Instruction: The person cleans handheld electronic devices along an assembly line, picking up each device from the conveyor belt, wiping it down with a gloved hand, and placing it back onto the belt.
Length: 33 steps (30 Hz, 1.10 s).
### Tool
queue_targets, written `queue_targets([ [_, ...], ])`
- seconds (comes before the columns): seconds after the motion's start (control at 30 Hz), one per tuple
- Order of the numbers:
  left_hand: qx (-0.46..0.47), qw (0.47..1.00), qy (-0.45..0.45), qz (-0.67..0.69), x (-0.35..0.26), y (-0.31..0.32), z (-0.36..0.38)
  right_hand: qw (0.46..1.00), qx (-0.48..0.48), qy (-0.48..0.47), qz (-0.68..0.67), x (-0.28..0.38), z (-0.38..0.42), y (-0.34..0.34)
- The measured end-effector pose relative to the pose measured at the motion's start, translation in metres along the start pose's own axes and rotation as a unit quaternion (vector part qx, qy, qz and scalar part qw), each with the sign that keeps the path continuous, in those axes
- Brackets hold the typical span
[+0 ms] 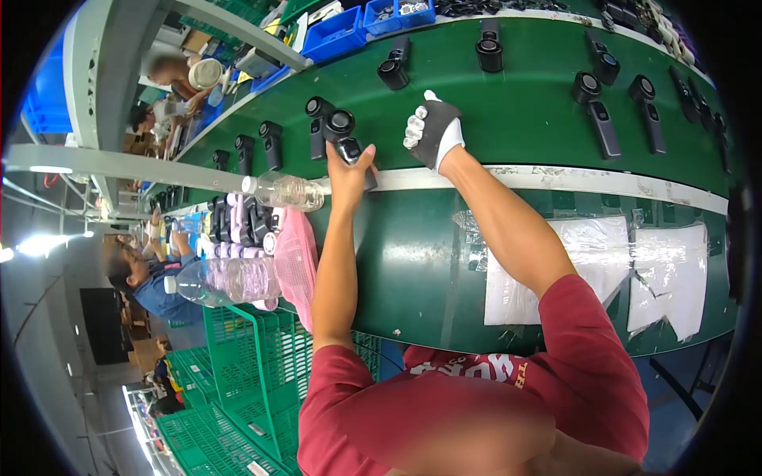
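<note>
My bare left hand [349, 170] is closed around a black handheld fan [343, 135] with a round head, held at the near edge of the green conveyor belt [524, 119]. Just behind it stands another black fan [317, 119]. To the right, over the belt, my right hand [434, 133] wears a white and grey glove. Its fingers are curled into a fist with the thumb out, and no object shows in it. The nearest fans to it are one dark fan [394, 67] and another [490, 51] farther back.
More dark fans, such as this one [601, 123], lie along the belt. Blue bins [333, 36] line the far side. Clear plastic bottles [226, 282], a pink mesh basket [296, 258] and green crates [238, 349] are at left. Plastic-wrapped white sheets [524, 297] lie at right. Other people [159, 278] sit at left.
</note>
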<state>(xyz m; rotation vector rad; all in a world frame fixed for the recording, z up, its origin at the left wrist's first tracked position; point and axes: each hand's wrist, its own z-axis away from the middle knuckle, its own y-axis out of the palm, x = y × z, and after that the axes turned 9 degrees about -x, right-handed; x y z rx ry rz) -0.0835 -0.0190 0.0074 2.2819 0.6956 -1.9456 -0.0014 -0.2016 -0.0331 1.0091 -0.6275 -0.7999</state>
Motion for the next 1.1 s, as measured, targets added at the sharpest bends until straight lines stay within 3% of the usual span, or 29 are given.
queue_targets([
  [0.07,0.019,0.996,-0.049,0.078,-0.02,0.003,0.035,1.0,0.011,-0.009,0.027,-0.007,-0.001,0.003],
  [0.17,0.048,0.995,-0.081,-0.036,-0.025,-0.003,0.063,0.934,-0.017,-0.307,0.183,-0.042,-0.005,0.022],
  [0.2,0.031,0.989,-0.016,-0.141,-0.017,-0.001,0.07,0.886,-0.025,-0.399,0.233,-0.052,0.004,0.029],
  [0.23,0.031,0.985,0.052,-0.162,-0.011,0.004,0.077,0.637,-0.091,-0.536,0.546,-0.053,0.023,0.024],
  [0.27,0.03,0.976,0.119,-0.181,-0.007,0.006,0.085,0.388,-0.03,-0.626,0.675,-0.05,0.053,0.037],
  [0.3,0.081,0.967,0.036,-0.238,-0.033,0.008,0.094,0.336,-0.035,-0.601,0.724,-0.05,0.068,0.047],
  [0.33,0.085,0.966,0.035,-0.24,-0.038,0.007,0.096,0.282,-0.042,-0.573,0.768,-0.053,0.074,0.052],
  [0.43,0.097,0.967,0.005,-0.237,-0.049,0.004,0.101,0.396,-0.087,-0.441,0.8,-0.05,0.064,0.046],
  [0.53,0.081,0.959,0.089,-0.257,-0.032,0.0,0.104,0.416,-0.068,-0.358,0.833,-0.041,0.062,0.048],
  [0.57,0.08,0.958,0.094,-0.259,-0.031,0.001,0.104,0.264,0.035,-0.41,0.872,-0.033,0.048,0.033],
  [0.6,0.078,0.957,0.097,-0.262,-0.028,0.002,0.105,0.267,0.068,-0.418,0.866,-0.026,0.041,0.029],
  [0.67,0.089,0.955,0.103,-0.263,-0.028,0.0,0.106,0.379,0.092,-0.403,0.828,-0.015,0.02,0.02],
  [0.7,0.102,0.954,0.105,-0.261,-0.035,-0.001,0.106,0.485,0.073,-0.347,0.799,-0.012,0.026,0.03],
  [0.73,0.115,0.953,0.107,-0.258,-0.039,-0.002,0.106,0.682,-0.004,-0.181,0.709,-0.011,0.036,0.039],
  [0.8,0.139,0.951,0.129,-0.244,-0.04,-0.003,0.105,0.755,-0.029,-0.114,0.645,-0.007,0.039,0.039],
  [0.93,0.178,0.965,0.122,-0.15,-0.035,-0.012,0.096,0.874,0.08,0.115,0.465,-0.005,0.049,0.036],
  [1.1,0.236,0.969,-0.017,-0.071,-0.03,-0.026,0.087,0.879,-0.035,0.039,0.474,-0.029,0.054,0.039],
])
